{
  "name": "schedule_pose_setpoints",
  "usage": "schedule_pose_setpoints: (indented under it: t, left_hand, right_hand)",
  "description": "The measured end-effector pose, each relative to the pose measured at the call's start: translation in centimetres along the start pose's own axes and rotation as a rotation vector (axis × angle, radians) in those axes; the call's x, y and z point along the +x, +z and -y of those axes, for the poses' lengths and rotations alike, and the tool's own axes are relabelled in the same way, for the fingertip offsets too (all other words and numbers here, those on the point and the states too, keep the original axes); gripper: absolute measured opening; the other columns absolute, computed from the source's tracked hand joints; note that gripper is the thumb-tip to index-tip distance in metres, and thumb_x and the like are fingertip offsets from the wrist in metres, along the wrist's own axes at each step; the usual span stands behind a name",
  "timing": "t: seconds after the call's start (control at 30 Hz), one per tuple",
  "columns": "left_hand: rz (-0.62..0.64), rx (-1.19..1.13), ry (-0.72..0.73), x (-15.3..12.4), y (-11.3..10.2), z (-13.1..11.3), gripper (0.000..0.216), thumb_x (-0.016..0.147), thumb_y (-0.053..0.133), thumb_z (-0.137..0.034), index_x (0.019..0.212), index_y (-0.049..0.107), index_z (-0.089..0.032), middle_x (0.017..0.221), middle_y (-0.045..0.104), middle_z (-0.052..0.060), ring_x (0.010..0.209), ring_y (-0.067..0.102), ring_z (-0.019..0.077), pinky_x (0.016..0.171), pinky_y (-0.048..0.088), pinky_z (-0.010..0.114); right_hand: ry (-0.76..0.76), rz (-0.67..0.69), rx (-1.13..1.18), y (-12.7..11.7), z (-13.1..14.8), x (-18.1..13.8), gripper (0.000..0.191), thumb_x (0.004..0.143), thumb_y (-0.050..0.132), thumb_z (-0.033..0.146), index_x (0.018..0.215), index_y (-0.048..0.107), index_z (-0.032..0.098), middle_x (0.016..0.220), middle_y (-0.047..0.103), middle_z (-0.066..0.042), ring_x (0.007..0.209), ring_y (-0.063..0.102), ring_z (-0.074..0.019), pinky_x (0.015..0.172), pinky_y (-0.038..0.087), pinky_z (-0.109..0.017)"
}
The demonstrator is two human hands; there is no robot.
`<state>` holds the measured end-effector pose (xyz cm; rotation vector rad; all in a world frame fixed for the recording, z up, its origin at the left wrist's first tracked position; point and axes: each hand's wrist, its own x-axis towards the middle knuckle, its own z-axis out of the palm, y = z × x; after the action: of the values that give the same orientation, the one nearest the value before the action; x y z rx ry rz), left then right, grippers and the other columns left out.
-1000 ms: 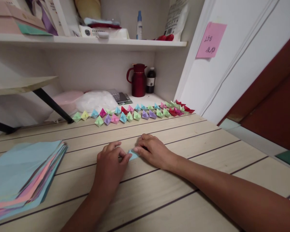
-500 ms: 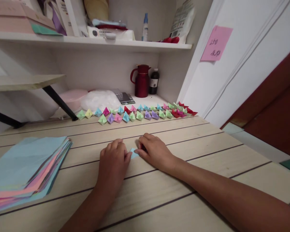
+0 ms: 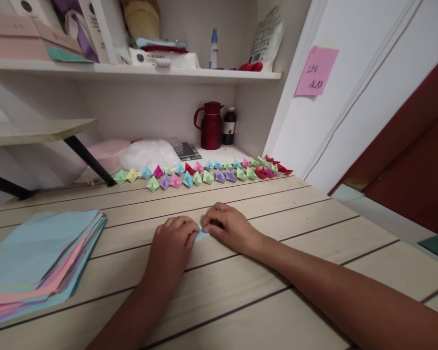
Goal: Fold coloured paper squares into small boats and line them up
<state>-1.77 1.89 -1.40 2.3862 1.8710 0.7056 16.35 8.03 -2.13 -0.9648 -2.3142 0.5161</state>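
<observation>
A small folded piece of light blue paper lies on the wooden table, mostly hidden under my fingers. My left hand has its fingers curled and pinched on the paper's left edge. My right hand presses its bent fingers down on the paper's right part. The two hands almost touch. Beyond them, along the table's far edge, stand two rows of several small folded paper boats in green, yellow, blue, pink, purple and red.
A stack of coloured paper sheets lies at the left, light blue on top. At the back stand a red jug, a dark bottle and a white plastic bag. A cluttered shelf runs above. A pink note hangs on the right.
My hands have closed in on the blue paper, so less of it shows. The camera view has shifted slightly.
</observation>
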Motion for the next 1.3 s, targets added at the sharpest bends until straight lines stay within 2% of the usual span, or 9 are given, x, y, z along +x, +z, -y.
schedule_pose_setpoints:
  t: [0.13, 0.37, 0.53, 0.67, 0.83, 1.0, 1.17, 1.23, 1.3]
  left_hand:
    - [-0.001, -0.085, 0.014, 0.2, 0.1, 0.7, 0.014, 0.083, 0.061, -0.016, 0.082, 0.069, -0.027, 0.102, 0.07, 0.0, 0.1, 0.059, 0.0217, 0.087, 0.043, 0.037]
    - [0.023, -0.076, -0.009, 0.4, -0.2, 0.4, 0.012, 0.082, 0.062, -0.016, 0.077, 0.068, -0.026, 0.106, 0.07, 0.0, 0.103, 0.058, 0.0234, 0.087, 0.041, 0.038]
    - [0.021, -0.04, -0.081, 0.3, 0.1, 0.4, 0.008, 0.08, 0.063, -0.019, 0.087, 0.062, -0.024, 0.112, 0.068, 0.004, 0.105, 0.057, 0.0248, 0.086, 0.041, 0.04]
    - [-0.032, -0.081, -0.154, 0.2, 0.5, 1.3, 0.022, 0.078, 0.067, -0.026, 0.098, 0.059, -0.023, 0.115, 0.066, 0.006, 0.109, 0.056, 0.0259, 0.089, 0.041, 0.041]
    - [-0.019, -0.174, -0.145, 0.0, 0.3, 1.5, 0.01, 0.074, 0.069, -0.022, 0.081, 0.062, -0.023, 0.121, 0.064, 0.006, 0.118, 0.054, 0.0265, 0.096, 0.039, 0.045]
    - [-0.022, -0.21, -0.14, 0.0, -0.1, 1.0, 0.013, 0.07, 0.069, -0.013, 0.071, 0.059, -0.021, 0.122, 0.064, 0.006, 0.118, 0.055, 0.0261, 0.098, 0.039, 0.046]
    - [-0.086, -0.383, -0.093, -0.1, -0.2, 1.1, 0.012, 0.072, 0.065, -0.012, 0.072, 0.059, -0.021, 0.112, 0.066, 0.005, 0.113, 0.059, 0.0237, 0.097, 0.043, 0.043]
    - [-0.124, -0.507, -0.097, -0.2, -0.2, 1.2, 0.013, 0.075, 0.065, -0.016, 0.085, 0.061, -0.022, 0.106, 0.067, 0.005, 0.103, 0.063, 0.0215, 0.092, 0.047, 0.04]
    - [-0.163, -0.626, -0.145, -0.4, -0.1, 1.1, 0.03, 0.076, 0.065, -0.019, 0.105, 0.058, -0.023, 0.106, 0.065, 0.004, 0.09, 0.066, 0.0187, 0.086, 0.05, 0.037]
  right_hand:
    - [-0.011, 0.018, -0.048, 0.0, 0.2, -0.1, 0.011, 0.083, 0.069, 0.026, 0.093, 0.066, 0.022, 0.089, 0.058, -0.002, 0.083, 0.056, -0.0164, 0.08, 0.042, -0.029]
    - [-0.028, 0.084, -0.034, -0.3, -0.1, 0.1, 0.015, 0.081, 0.07, 0.022, 0.094, 0.063, 0.022, 0.092, 0.056, -0.002, 0.087, 0.055, -0.0169, 0.081, 0.041, -0.029]
    - [0.007, 0.091, -0.028, -0.5, 0.3, 0.1, 0.026, 0.079, 0.071, 0.02, 0.104, 0.064, 0.023, 0.091, 0.057, -0.002, 0.086, 0.056, -0.017, 0.081, 0.042, -0.03]
    - [0.04, 0.083, -0.035, -0.5, 0.6, 0.0, 0.039, 0.078, 0.072, 0.021, 0.116, 0.062, 0.023, 0.097, 0.06, -0.004, 0.089, 0.057, -0.0182, 0.082, 0.041, -0.031]
    - [0.073, 0.06, -0.002, -0.1, 0.8, 0.0, 0.03, 0.076, 0.072, 0.019, 0.106, 0.068, 0.024, 0.096, 0.063, -0.004, 0.092, 0.057, -0.0192, 0.082, 0.04, -0.033]
    - [0.114, 0.021, 0.071, 0.4, 0.9, -0.1, 0.021, 0.072, 0.075, 0.017, 0.091, 0.07, 0.022, 0.091, 0.065, -0.003, 0.089, 0.057, -0.0194, 0.081, 0.041, -0.033]
    - [0.159, -0.04, 0.378, 0.3, 1.0, -0.1, 0.005, 0.075, 0.072, 0.023, 0.076, 0.069, 0.019, 0.082, 0.065, -0.002, 0.083, 0.057, -0.0182, 0.079, 0.042, -0.031]
    - [0.266, -0.055, 0.605, -0.1, 1.3, 0.0, 0.012, 0.076, 0.071, 0.028, 0.072, 0.067, 0.017, 0.076, 0.064, -0.001, 0.075, 0.056, -0.016, 0.073, 0.042, -0.029]
    - [0.397, -0.062, 0.846, -0.6, 1.8, 0.0, 0.019, 0.075, 0.072, 0.034, 0.072, 0.065, 0.016, 0.068, 0.061, 0.001, 0.065, 0.053, -0.0132, 0.065, 0.04, -0.026]
